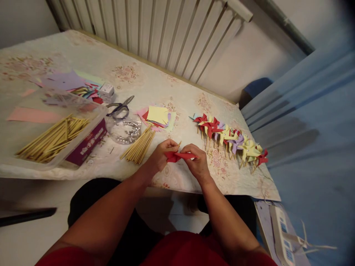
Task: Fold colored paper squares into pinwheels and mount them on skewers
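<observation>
Over the table's near edge, my two hands meet at a red paper pinwheel [173, 157] with folded blades. My left hand [163, 153] is closed on its left side, and a wooden stick [169, 149] shows by these fingers, its tip past the thumb. My right hand [197, 159] pinches the red paper from the right. Fingers hide the pinwheel's centre. Just left of my hands lies a bundle of wooden sticks [138, 147]. Beyond them is a stack of cut colored paper squares [157, 115], yellow on top. Finished-looking pinwheels [226, 133] on sticks lie in a row to the right.
A clear plastic box [91, 122] with more sticks stands at left. Near it are a round container of shiny pins [126, 131], scissors [119, 109], a small white box [107, 90] and paper sheets [62, 81]. A power strip [281, 236] lies lower right, beside a blue curtain [313, 125].
</observation>
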Demonstrator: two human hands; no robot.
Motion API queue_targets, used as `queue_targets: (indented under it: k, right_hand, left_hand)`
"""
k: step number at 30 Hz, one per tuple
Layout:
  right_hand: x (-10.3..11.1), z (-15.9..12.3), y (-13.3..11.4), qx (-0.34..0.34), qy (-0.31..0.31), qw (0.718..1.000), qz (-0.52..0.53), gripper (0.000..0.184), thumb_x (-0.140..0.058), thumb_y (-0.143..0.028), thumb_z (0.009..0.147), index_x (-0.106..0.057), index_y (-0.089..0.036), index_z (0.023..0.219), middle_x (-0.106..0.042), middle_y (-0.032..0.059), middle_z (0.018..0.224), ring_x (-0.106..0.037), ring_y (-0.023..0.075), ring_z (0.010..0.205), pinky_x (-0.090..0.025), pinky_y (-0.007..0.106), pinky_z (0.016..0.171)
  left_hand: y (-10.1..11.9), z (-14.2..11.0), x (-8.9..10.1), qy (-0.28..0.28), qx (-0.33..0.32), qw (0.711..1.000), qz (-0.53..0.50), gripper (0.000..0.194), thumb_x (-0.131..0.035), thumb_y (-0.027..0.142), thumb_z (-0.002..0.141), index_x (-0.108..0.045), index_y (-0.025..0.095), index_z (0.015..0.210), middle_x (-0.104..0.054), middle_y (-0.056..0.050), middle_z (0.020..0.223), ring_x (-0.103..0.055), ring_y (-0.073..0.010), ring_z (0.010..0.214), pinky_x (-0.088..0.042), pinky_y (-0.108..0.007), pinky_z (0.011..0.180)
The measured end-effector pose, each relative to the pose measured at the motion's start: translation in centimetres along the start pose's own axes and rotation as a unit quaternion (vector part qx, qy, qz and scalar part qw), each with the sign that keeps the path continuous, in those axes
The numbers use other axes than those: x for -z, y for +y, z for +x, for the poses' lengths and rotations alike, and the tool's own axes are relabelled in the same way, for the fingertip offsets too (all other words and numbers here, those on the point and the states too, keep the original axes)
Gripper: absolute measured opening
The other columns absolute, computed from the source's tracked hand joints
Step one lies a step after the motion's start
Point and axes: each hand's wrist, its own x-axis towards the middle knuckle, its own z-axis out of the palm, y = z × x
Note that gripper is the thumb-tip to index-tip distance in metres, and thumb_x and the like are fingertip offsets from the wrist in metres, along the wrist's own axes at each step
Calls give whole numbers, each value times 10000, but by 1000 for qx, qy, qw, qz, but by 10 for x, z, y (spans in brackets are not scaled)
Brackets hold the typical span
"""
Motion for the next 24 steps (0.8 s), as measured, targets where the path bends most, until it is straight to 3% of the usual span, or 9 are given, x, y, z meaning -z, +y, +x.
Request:
queue_targets:
  k: [15, 24]
  right_hand:
    - [-9, 0, 7, 79, 101, 985, -114, 114, -582, -248, 904, -610, -228, 795, -619, 23, 752, -571, 175, 741, -462, 333, 696]
    - [-10, 0, 10, 106, 110, 979, -135, 112, -563, -185, 900, -596, -223, 800, -615, 25, 748, -563, 172, 731, -452, 328, 677]
  left_hand:
    - [5, -3, -5, -7, 7, 1000, -17, 200, -747, 173, 634, -582, 149, 747, -573, 25, 590, -499, -83, 518, -371, -209, 519]
    - [3, -2, -2, -56, -5, 998, -31, 200, -752, 166, 624, -577, 152, 720, -585, 21, 582, -514, -94, 525, -379, -232, 529]
